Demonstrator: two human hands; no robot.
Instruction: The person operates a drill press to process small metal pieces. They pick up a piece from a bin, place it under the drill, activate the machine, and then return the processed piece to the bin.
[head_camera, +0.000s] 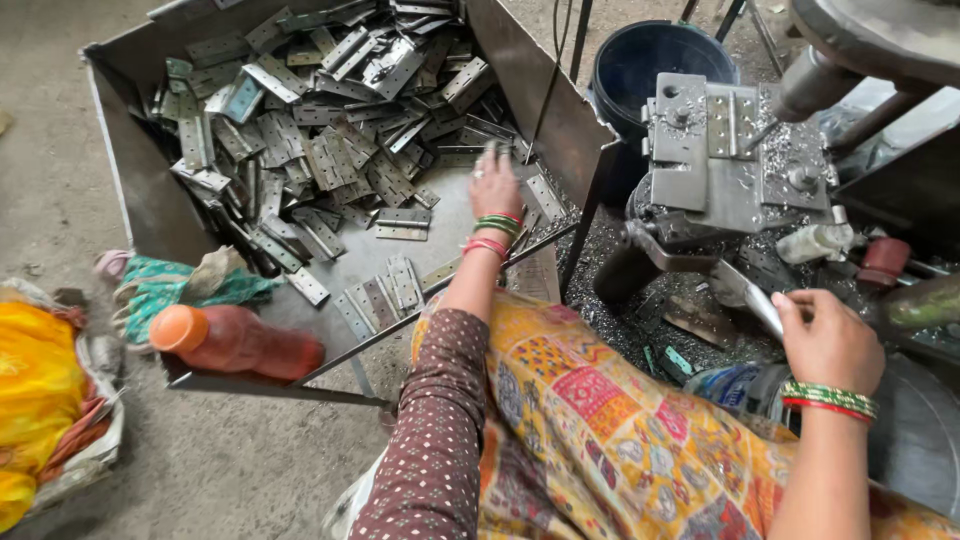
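- Left hand is out in the metal tray, fingers spread flat over the loose hinge plates near the tray's right wall; nothing pinched that I can see.
- Right hand has its grip wrapped tight around the press machine's lever handle.
- One hinge plate sits on the machine's fixture, swarf all around it.
- Risk, as I judge it: sharp plate edges could nick those bare fingers.
- The orange-capped bottle lies at the tray's lip, and a knock could roll it off.
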